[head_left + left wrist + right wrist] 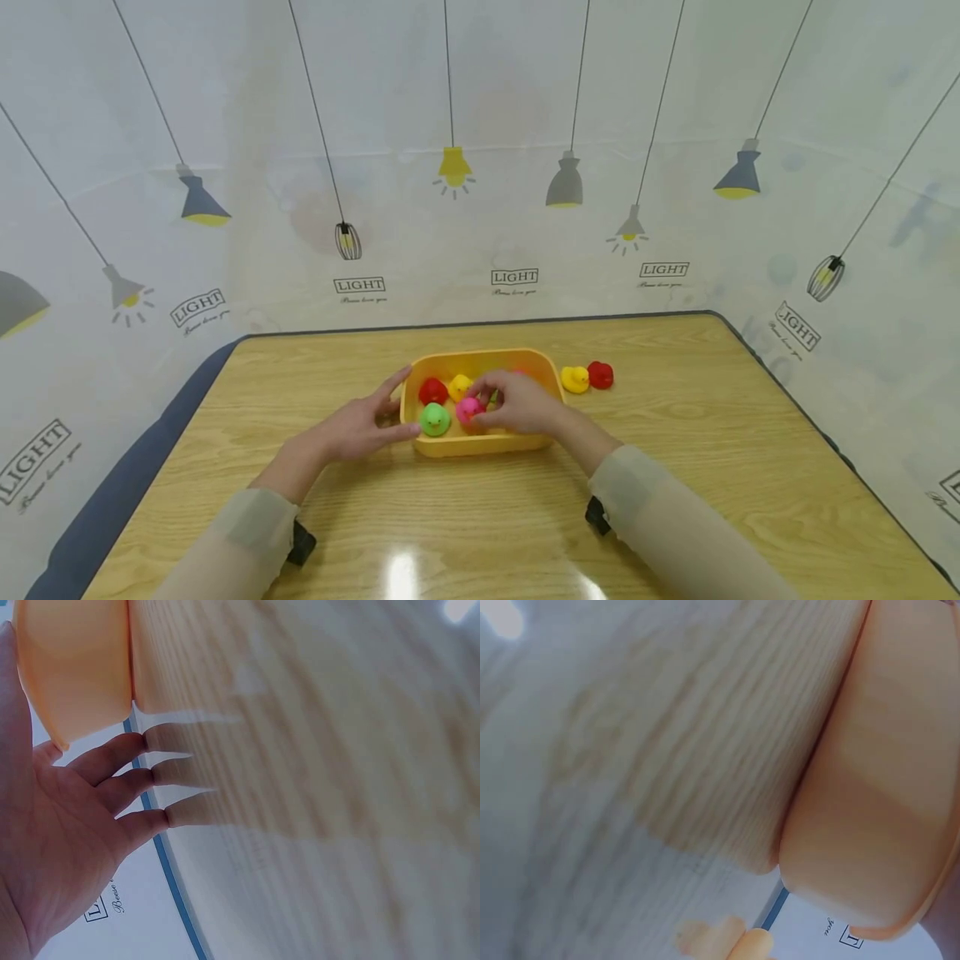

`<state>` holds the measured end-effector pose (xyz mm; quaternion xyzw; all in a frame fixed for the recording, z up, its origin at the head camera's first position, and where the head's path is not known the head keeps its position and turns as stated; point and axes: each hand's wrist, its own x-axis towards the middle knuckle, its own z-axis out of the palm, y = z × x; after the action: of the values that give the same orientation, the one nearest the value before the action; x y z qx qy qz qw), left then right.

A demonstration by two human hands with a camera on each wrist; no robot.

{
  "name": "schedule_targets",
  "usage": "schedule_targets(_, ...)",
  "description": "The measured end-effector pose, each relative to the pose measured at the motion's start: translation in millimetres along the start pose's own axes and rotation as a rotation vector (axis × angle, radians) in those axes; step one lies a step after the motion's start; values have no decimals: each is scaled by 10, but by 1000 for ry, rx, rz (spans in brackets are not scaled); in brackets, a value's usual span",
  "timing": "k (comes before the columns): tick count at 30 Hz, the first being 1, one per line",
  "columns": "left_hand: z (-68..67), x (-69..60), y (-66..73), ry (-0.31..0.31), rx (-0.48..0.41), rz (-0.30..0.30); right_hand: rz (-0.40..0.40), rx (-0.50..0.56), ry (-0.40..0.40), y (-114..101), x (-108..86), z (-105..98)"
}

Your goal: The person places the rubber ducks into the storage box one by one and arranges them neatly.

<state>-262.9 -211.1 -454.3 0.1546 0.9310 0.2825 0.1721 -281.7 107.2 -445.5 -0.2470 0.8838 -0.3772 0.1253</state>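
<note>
A yellow-orange plastic basket (480,447) stands on the table with several small rubber ducks inside. Among them are a red duck (432,392), a yellow duck (460,387) and a green duck (434,420). My left hand (362,427) is at the basket's left end, its thumb and index finger spread along the rim; in the left wrist view its other fingers extend straight, tips at the table. Reaching over the front rim, my right hand (521,403) pinches a pink duck (469,410) between thumb and fingers. It partly hides the ducks on the basket's right side.
Just right of the basket, a yellow duck (574,380) and a red duck (601,375) sit side by side on the wooden table (480,517). Behind the table hangs a pale cloth (510,225) printed with lamps.
</note>
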Motion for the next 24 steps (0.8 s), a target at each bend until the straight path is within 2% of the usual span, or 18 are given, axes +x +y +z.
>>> schedule_targets(8,-7,-1,-9,4,1,8,68,-18,-51,15,23,23)
schedule_targets(15,-14,-2,2,-2,-3,4,114,13,-79,36,52,25)
schedule_targets(24,-7,-9,12,2,-6,14,95,3,-91,31,60,17)
